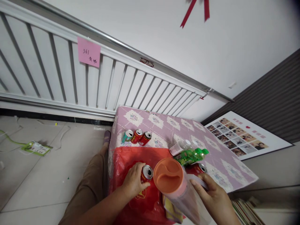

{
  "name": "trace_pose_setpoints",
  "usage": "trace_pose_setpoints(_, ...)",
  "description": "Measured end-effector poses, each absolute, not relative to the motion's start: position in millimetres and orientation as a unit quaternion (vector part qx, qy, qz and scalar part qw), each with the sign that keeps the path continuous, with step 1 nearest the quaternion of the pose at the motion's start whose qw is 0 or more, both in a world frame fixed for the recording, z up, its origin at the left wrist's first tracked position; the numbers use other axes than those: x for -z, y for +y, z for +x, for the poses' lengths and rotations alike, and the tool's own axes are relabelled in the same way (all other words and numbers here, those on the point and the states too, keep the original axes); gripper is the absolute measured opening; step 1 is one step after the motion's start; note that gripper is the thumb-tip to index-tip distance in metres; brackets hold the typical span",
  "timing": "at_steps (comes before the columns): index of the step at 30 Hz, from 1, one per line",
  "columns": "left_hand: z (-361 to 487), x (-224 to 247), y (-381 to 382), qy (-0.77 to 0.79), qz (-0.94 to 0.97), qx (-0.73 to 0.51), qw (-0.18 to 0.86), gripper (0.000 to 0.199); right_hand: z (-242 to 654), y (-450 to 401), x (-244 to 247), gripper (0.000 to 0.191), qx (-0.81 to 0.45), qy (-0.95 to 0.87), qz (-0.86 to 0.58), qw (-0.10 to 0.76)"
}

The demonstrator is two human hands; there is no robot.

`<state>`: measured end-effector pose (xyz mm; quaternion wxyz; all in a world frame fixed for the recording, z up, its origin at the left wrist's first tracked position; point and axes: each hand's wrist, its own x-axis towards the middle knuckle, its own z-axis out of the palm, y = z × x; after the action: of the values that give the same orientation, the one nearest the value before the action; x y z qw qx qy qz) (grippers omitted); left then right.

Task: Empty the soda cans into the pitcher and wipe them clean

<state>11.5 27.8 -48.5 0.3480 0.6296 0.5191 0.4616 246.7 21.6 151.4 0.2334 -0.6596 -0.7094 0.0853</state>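
The red can [147, 172] is standing within the curve of the left hand [133, 180], its silver top facing up and its opening showing above the fingers. Those fingers are wrapping the can's far and left sides while the thumb is reaching along its near side, so the grip is closing on the can's body below the rim. Beside it, the pitcher [187, 204] is leaning, its orange lid [168, 175] pointing toward the can and its handle [198, 181] sitting inside the right hand [212, 193], whose fingers are curling round it with the thumb lying on the near side. The left forearm is stretching up and rightward from the bottom edge over the red sheet [120, 161]; the right forearm is coming in from the lower right, slanting up and leftward. Green bottles [187, 157] are lying beyond the pitcher.
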Motion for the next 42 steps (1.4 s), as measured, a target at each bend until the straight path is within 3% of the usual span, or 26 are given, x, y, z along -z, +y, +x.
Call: trace_pose_setpoints(42,9,42,27,0.528,0.646,-0.441,0.331,0.075,237,29,-155,0.031,-0.034,-0.766,-0.619,0.173)
